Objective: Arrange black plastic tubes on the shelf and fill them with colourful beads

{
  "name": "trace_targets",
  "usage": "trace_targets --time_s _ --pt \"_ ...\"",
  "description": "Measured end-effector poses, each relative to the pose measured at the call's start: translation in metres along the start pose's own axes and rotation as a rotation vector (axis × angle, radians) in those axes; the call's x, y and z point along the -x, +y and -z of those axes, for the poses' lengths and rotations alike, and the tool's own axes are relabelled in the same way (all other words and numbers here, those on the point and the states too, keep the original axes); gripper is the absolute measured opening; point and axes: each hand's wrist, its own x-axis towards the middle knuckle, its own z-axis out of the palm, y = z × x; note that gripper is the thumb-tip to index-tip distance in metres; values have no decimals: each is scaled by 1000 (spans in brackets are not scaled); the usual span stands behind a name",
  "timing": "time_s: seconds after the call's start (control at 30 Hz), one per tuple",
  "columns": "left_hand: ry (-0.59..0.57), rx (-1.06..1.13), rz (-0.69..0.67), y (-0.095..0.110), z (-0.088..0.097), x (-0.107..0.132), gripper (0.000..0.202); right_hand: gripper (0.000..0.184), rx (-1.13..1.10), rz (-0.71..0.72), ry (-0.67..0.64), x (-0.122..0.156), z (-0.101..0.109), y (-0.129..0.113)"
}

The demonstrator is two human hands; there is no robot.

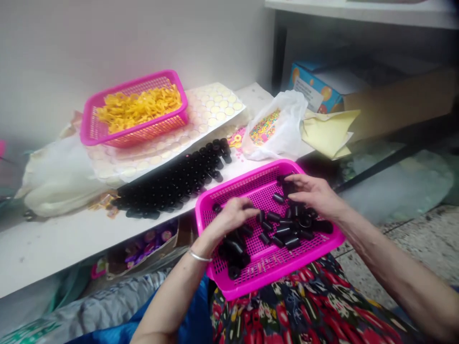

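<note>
A pink plastic basket (251,284) rests on the lap, its far side by the shelf edge. Short black plastic cylinders (283,230) lie loose in it, most towards the right, with more at the lower left. My left hand (234,215) reaches into the basket with curled fingers, its fingertips beside an upright cylinder; what lies under the fingers is hidden. At the far right side, my right hand (313,193) has thumb and forefinger around a black cylinder (287,185). Many black cylinders (168,184) stand upright in packed rows on the white shelf (46,248).
Behind the rows sits another pink basket (134,136) of yellow pieces (139,107), on a sheet of round stickers (215,107). A white plastic bag (290,124) holds coloured beads. A blue box (315,86) stands behind yellow paper (328,131). Under the shelf is a carton (147,258).
</note>
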Motion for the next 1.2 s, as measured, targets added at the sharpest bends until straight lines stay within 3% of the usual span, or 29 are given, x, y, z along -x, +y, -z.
trace_targets --time_s 0.13,0.27,0.53,0.7,0.93,1.2 --pt "14 713 25 9 3 5 35 51 -287 -1 91 26 6 1" --pt "-98 976 39 22 -10 9 33 48 -343 31 33 40 -10 1" --pt "-176 1012 27 37 -23 6 30 45 -200 106 -9 53 -27 0" --pt "-194 1030 14 40 -26 7 25 44 37 284 -22 55 -24 -5" --pt "-13 933 11 45 -32 6 20 50 292 381 -123 56 -20 -15" --pt "72 640 -76 44 -34 4 23 50 535 432 -157 56 -20 -24"
